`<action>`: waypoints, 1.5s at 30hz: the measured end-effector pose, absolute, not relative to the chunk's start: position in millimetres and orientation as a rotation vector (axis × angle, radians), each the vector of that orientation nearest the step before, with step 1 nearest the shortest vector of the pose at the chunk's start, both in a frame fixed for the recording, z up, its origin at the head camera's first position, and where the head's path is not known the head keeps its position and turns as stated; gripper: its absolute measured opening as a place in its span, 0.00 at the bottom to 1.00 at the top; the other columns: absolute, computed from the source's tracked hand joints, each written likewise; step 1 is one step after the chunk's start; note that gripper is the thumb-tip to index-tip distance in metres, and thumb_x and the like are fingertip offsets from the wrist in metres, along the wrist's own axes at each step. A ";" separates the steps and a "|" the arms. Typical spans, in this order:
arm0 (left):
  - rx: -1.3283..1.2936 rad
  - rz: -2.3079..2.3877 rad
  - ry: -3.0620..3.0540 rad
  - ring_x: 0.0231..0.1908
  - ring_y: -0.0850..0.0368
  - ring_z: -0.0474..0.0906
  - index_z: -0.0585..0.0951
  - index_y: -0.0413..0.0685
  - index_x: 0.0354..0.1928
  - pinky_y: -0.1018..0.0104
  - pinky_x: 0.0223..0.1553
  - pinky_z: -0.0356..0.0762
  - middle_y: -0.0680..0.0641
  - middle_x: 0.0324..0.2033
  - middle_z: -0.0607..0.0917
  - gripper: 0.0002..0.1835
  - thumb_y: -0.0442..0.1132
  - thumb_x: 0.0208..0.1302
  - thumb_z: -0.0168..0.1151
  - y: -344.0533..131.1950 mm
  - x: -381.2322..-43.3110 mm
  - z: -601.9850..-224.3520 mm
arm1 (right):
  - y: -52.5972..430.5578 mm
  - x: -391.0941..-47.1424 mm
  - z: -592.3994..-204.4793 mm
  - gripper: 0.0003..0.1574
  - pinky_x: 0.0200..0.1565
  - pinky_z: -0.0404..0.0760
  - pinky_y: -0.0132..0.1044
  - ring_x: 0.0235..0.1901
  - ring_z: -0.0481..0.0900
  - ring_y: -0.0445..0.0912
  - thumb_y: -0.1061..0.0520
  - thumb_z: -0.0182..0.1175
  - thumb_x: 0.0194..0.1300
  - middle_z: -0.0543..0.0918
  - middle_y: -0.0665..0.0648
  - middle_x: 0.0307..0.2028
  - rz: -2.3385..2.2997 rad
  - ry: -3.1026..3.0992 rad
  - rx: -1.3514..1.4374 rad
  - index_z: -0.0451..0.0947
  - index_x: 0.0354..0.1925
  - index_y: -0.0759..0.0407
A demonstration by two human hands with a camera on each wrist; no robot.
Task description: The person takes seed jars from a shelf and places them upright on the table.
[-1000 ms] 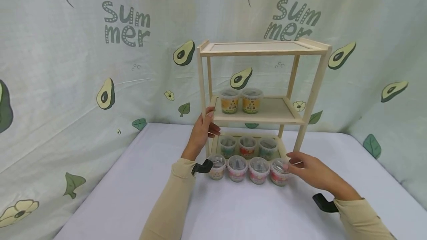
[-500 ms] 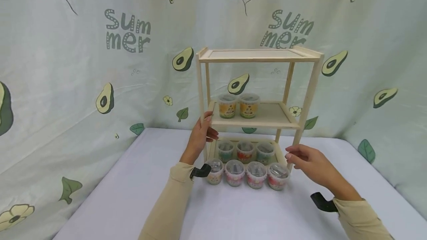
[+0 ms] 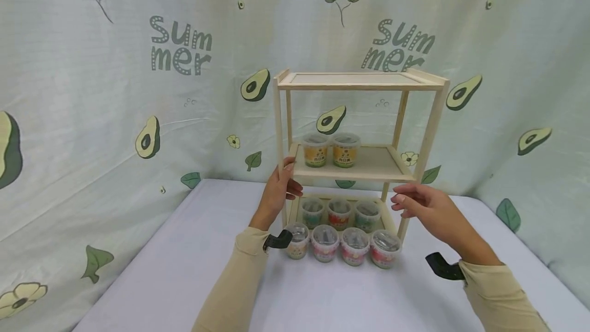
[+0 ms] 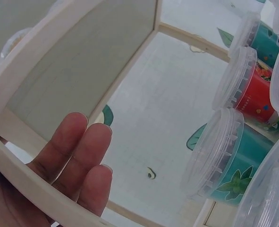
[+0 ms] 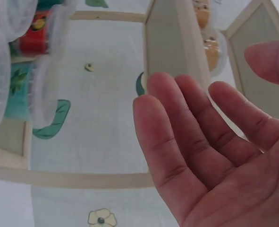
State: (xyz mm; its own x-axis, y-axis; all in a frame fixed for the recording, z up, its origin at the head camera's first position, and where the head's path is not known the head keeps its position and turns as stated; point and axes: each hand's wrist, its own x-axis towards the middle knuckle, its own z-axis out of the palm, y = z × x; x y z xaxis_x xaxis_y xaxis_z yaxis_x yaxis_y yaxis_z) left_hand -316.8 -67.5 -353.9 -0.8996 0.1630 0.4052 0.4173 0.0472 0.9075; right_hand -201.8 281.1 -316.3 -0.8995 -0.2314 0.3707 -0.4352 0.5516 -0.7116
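A light wooden shelf rack (image 3: 359, 86) stands on the white table. My left hand (image 3: 275, 196) grips its front left post, and the fingertips (image 4: 96, 142) show past the wood in the left wrist view. My right hand (image 3: 435, 214) is raised by the front right post (image 3: 430, 137), its fingers (image 5: 156, 142) loosely bent with nothing held. On the middle shelf are two lidded tubs with yellow labels, a left tub (image 3: 315, 153) and a right tub (image 3: 345, 153). Three tubs with teal and red contents, including a red tub (image 3: 339, 218), sit on the lowest shelf.
In front of the lowest shelf, a row of several lidded tubs stands on the table, from an orange-labelled tub (image 3: 297, 245) to a pink-labelled tub (image 3: 384, 255). A printed cloth (image 3: 207, 117) hangs behind the rack. The white table (image 3: 203, 250) spreads to both sides.
My right hand has come up off the rightmost front tub to the height just under the middle shelf. My left hand stays on its post. The head view has tilted slightly upward.
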 end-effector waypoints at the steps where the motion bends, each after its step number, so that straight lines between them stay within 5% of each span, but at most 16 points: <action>1: -0.601 -1.960 -2.118 0.31 0.40 0.85 0.66 0.59 0.73 0.58 0.31 0.77 0.35 0.31 0.85 0.28 0.60 0.78 0.43 -67.8 -316.8 -353.5 | 280.0 -202.3 -313.2 0.23 0.43 0.84 0.36 0.43 0.85 0.41 0.52 0.55 0.78 0.84 0.64 0.49 1.284 -2.539 0.565 0.73 0.59 0.68; 10: -0.594 -1.950 -2.127 0.29 0.41 0.85 0.67 0.63 0.72 0.60 0.30 0.77 0.44 0.27 0.85 0.27 0.61 0.78 0.42 -67.6 -316.3 -355.3 | 270.4 -206.5 -300.0 0.22 0.45 0.83 0.35 0.45 0.85 0.42 0.55 0.54 0.78 0.83 0.65 0.49 1.408 -2.389 0.645 0.73 0.59 0.70; 19: -0.599 -1.947 -2.102 0.28 0.44 0.86 0.67 0.59 0.73 0.59 0.30 0.77 0.41 0.27 0.85 0.27 0.59 0.79 0.43 -67.8 -312.9 -352.6 | 259.9 -219.1 -279.1 0.25 0.47 0.81 0.31 0.47 0.85 0.46 0.51 0.53 0.78 0.80 0.67 0.51 1.466 -2.291 0.604 0.71 0.59 0.70; 30: -0.593 -1.960 -2.100 0.29 0.41 0.85 0.66 0.59 0.73 0.59 0.30 0.77 0.39 0.28 0.85 0.27 0.58 0.79 0.44 -66.4 -312.1 -353.9 | 251.7 -238.0 -263.4 0.31 0.50 0.81 0.34 0.51 0.82 0.44 0.45 0.53 0.78 0.79 0.56 0.52 1.754 -2.214 0.523 0.67 0.61 0.72; 37: -0.598 -1.967 -2.106 0.33 0.33 0.85 0.65 0.56 0.74 0.53 0.32 0.79 0.33 0.31 0.85 0.27 0.55 0.80 0.43 -67.6 -309.3 -348.2 | 243.7 -249.9 -246.7 0.40 0.54 0.78 0.33 0.61 0.73 0.54 0.42 0.49 0.79 0.68 0.69 0.64 1.765 -2.441 0.376 0.58 0.70 0.73; 41: -0.577 -1.958 -2.109 0.29 0.41 0.86 0.67 0.60 0.73 0.60 0.29 0.77 0.39 0.28 0.85 0.26 0.58 0.79 0.44 -66.6 -313.8 -352.6 | 242.3 -257.7 -245.4 0.39 0.54 0.78 0.34 0.59 0.75 0.52 0.44 0.51 0.78 0.69 0.68 0.62 1.805 -2.473 0.350 0.58 0.70 0.72; 45: -0.578 -1.959 -2.119 0.30 0.39 0.85 0.66 0.59 0.74 0.59 0.30 0.77 0.36 0.30 0.85 0.27 0.58 0.79 0.44 -67.2 -313.1 -353.1 | 242.2 -266.9 -245.0 0.39 0.55 0.78 0.36 0.61 0.75 0.52 0.46 0.53 0.78 0.68 0.69 0.65 1.853 -2.495 0.394 0.56 0.72 0.71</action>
